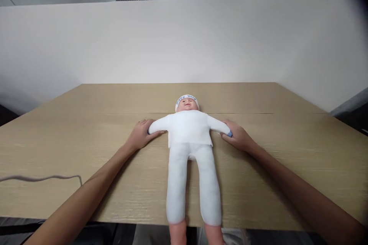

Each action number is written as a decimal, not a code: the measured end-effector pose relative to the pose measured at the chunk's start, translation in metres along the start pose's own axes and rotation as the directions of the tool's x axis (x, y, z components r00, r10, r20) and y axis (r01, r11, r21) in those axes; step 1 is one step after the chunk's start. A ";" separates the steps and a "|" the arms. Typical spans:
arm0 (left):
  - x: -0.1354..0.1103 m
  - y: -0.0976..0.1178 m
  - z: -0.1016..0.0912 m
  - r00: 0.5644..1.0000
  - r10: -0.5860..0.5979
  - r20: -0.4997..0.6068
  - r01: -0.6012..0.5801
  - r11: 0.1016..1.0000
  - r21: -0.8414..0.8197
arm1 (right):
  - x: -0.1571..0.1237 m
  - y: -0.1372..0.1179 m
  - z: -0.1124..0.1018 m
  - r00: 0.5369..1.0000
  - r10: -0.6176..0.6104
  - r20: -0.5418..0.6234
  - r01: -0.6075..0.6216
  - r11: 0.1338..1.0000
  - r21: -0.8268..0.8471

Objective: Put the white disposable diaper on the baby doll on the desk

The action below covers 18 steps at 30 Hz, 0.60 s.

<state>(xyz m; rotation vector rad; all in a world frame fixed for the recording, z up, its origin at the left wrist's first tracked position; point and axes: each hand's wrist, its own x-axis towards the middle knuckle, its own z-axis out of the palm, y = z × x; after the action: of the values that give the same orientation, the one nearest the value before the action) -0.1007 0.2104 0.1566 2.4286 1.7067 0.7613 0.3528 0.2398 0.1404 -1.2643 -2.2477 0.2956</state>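
Observation:
A baby doll (189,138) in a white suit and white headband lies on its back on the wooden table (287,153). Its head points away from me and its bare feet hang over the near edge. My left hand (140,134) grips the end of the doll's arm on the left side. My right hand (237,134) grips the end of the other arm, where a bit of blue shows between my fingers. Both doll arms are stretched out sideways.
A thin grey cable (43,178) lies on the table at the near left. A white partition wall (184,42) stands right behind the table's far edge. The table's near edge runs just below the doll's knees.

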 end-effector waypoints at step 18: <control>0.097 -0.060 0.035 0.972 -0.129 -0.196 0.155 0.980 0.126 | 0.091 0.090 0.027 0.963 0.000 -0.270 -0.059 0.975 -0.214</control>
<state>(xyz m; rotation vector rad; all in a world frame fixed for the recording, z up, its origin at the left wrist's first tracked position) -0.1120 0.3277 0.1393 2.3525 2.0444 0.9039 0.3651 0.3665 0.1106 -1.3607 -2.0701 -0.1148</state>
